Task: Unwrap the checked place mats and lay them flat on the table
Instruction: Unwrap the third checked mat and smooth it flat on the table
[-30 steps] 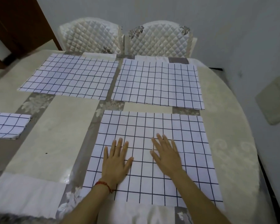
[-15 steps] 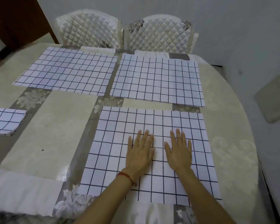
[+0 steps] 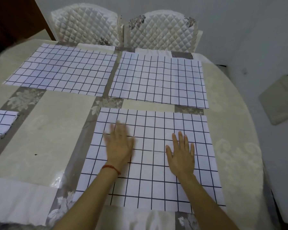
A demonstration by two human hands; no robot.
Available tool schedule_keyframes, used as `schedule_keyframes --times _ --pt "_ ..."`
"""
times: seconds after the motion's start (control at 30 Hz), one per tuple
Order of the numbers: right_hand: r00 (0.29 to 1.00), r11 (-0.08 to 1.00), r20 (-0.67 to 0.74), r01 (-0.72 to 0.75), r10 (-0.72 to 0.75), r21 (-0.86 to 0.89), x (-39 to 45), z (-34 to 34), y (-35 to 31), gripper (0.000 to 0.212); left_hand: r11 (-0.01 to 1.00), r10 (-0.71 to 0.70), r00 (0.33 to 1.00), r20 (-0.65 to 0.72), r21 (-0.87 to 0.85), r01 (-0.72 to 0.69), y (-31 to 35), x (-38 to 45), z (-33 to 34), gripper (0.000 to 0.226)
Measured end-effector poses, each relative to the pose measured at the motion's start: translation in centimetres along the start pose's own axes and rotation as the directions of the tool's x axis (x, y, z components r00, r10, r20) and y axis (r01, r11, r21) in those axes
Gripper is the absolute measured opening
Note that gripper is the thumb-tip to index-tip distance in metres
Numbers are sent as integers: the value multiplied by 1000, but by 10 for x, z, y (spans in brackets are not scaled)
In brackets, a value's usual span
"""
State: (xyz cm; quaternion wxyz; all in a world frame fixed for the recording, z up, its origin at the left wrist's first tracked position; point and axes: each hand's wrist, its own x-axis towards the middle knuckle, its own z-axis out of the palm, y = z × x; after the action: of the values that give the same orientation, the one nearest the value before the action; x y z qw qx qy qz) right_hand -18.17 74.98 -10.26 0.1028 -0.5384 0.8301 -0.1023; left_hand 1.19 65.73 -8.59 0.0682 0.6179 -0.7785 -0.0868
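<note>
Three white place mats with dark check lines lie flat on the table: one at the far left (image 3: pixel 63 70), one at the far right (image 3: pixel 158 80), and a near one (image 3: pixel 156 127) in front of me. My left hand (image 3: pixel 119 145), blurred by motion, is spread flat over the near mat's left half, a red cord on its wrist. My right hand (image 3: pixel 181 155) lies palm down with straight fingers on the right half. A folded checked mat (image 3: pixel 0 123) sits at the left edge of the table.
The oval table (image 3: pixel 45 130) wears a beige and grey patterned cloth under clear plastic. Two quilted white chairs (image 3: pixel 88 24) stand at its far side. A wall runs close along the right, a dark wooden door stands at the upper left.
Both hands slid apart across the near mat; the left one moved left and farther up, the right one moved right. The camera view shifted slightly.
</note>
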Motion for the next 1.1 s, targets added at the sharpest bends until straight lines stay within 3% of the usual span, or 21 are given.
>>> schedule_keyframes --times 0.03,0.07,0.1,0.13,0.17,0.2,0.3,0.37,0.47,0.57,0.67,0.73,0.8,0.83,0.9,0.97,1.03,1.1 --pt "1000 1000 -1 -1 1 -3 0 0 0 88 981 187 982 11 42 -188 19 2 1 57" --pt "1000 1000 1 0 0 -9 0 0 0 88 919 386 919 83 48 -390 37 1 4 56" --pt "1000 1000 5 1 -1 -19 -1 0 0 88 845 525 835 168 19 -535 48 -1 11 57" --pt "1000 1000 7 2 -2 -25 -1 -1 0 88 811 572 783 242 -29 -584 55 0 13 62" --pt "1000 1000 9 3 -2 -25 0 0 0 88 829 543 787 292 -34 -559 53 6 14 64" --pt "1000 1000 11 2 -2 -21 0 0 0 87 868 480 833 276 -10 -496 47 15 17 65" --pt "1000 1000 17 1 -1 -15 0 0 1 87 988 151 967 205 13 -157 22 40 17 63" --pt "1000 1000 17 4 -4 -10 -1 0 3 86 1000 2 987 160 -26 3 16 38 13 59" --pt "1000 1000 -2 14 -14 -23 1 0 1 85 986 168 986 11 19 -168 39 -1 13 59" --pt "1000 999 11 12 -12 -32 0 -2 1 90 956 292 955 48 6 -293 52 -50 32 52" --pt "999 998 -15 38 -39 -52 6 -8 -11 76 963 263 961 89 27 -267 50 -59 40 55" --pt "965 962 3 260 -261 -86 12 -9 -24 56 962 260 961 98 58 -266 51 -57 39 56" --pt "846 851 139 524 -515 -33 26 -7 -30 60 959 268 958 105 71 -276 52 -56 39 57" --pt "819 835 193 551 -540 1 38 -9 -26 67 958 270 957 108 71 -278 52 -56 38 57" --pt "885 900 187 436 -426 -14 70 -13 -4 72 960 265 959 102 67 -272 52 -57 38 56" --pt "974 978 150 187 -172 -89 99 -20 23 60 958 271 958 92 70 -278 51 -57 39 55" --pt "993 993 82 -73 81 -97 108 -33 45 55 955 280 956 92 74 -287 51 -58 39 55" --pt "981 982 -56 -188 187 -22 91 -38 46 56 956 275 956 102 80 -283 50 -57 39 56"
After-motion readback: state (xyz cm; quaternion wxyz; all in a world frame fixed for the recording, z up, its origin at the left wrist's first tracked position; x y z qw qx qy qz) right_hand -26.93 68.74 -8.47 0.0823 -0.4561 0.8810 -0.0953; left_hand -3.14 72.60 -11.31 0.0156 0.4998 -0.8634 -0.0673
